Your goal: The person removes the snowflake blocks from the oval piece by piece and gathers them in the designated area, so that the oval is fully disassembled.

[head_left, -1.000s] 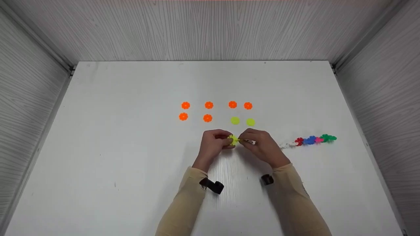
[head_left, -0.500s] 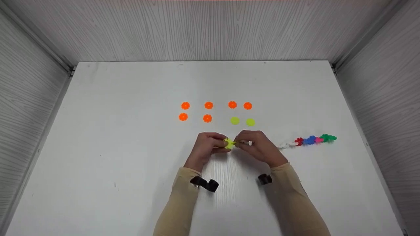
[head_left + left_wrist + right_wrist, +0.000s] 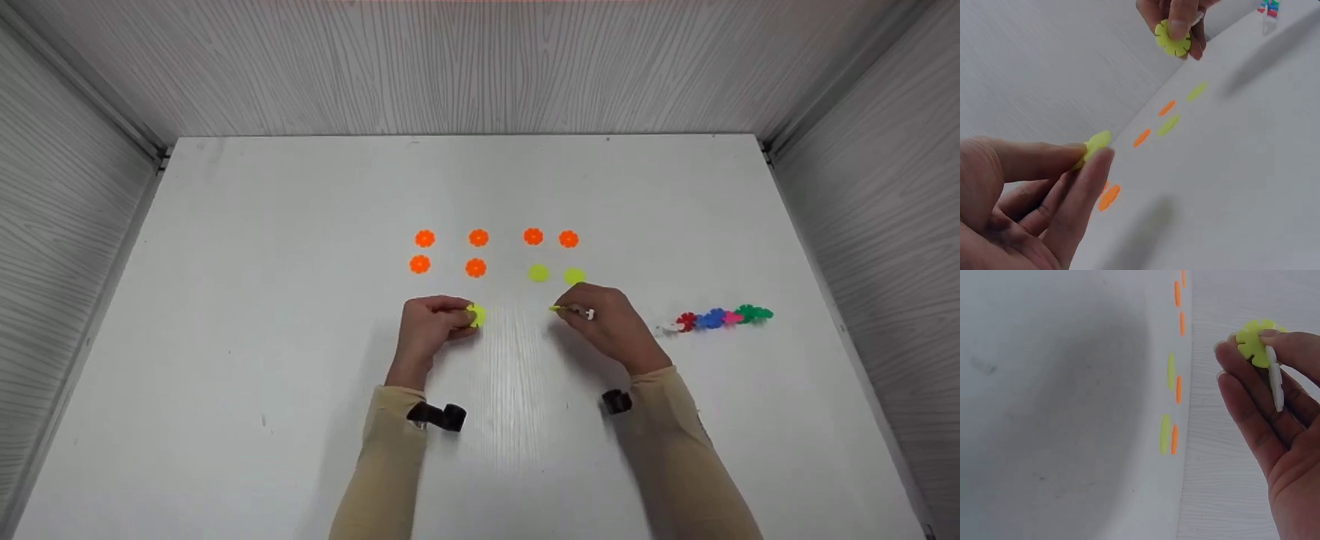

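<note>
My left hand [image 3: 431, 330] pinches a yellow flower-shaped interlocking disc [image 3: 477, 316] by its edge, raised above the table. In the left wrist view that disc [image 3: 1096, 145] sits between thumb and fingers, partly covered. Across a gap to the right, my right hand [image 3: 606, 322] pinches a second yellow notched disc [image 3: 1255, 343] under its thumb. A white disc [image 3: 1276, 379], seen nearly edge-on in the right wrist view, meets this yellow disc at an angle, as if slotted into it. The two held yellow discs are apart.
Several orange discs [image 3: 475, 268] lie flat in two rows beyond the hands, with two yellow discs [image 3: 538, 273] at the right of the nearer row. To the right lies a joined chain [image 3: 716, 319] of white, red, blue, pink and green discs. Wood-grain panels [image 3: 465, 67] enclose the table [image 3: 262, 225].
The hands were together with the yellow discs touching or nearly so. My left hand has moved left with its disc, and the right has shifted slightly right and away, opening a gap.
</note>
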Action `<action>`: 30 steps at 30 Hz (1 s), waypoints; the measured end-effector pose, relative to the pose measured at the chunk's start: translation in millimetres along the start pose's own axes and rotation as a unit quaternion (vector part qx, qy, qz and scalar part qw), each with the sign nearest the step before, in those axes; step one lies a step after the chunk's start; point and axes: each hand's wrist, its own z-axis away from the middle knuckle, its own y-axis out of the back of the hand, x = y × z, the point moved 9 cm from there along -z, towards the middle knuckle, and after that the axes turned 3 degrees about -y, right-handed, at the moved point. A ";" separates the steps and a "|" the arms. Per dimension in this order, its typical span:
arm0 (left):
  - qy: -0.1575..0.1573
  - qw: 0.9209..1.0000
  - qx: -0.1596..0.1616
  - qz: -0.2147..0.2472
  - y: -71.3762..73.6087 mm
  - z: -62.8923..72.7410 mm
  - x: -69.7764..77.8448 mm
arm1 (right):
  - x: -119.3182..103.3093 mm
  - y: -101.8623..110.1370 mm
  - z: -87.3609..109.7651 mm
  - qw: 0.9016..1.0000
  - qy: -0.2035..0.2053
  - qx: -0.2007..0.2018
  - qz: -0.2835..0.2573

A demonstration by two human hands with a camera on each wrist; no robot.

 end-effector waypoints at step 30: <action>0.010 0.975 0.105 -0.195 88.4 -29.0 21.3 | 10.3 -1.1 5.7 0.999 -0.032 -0.003 -0.023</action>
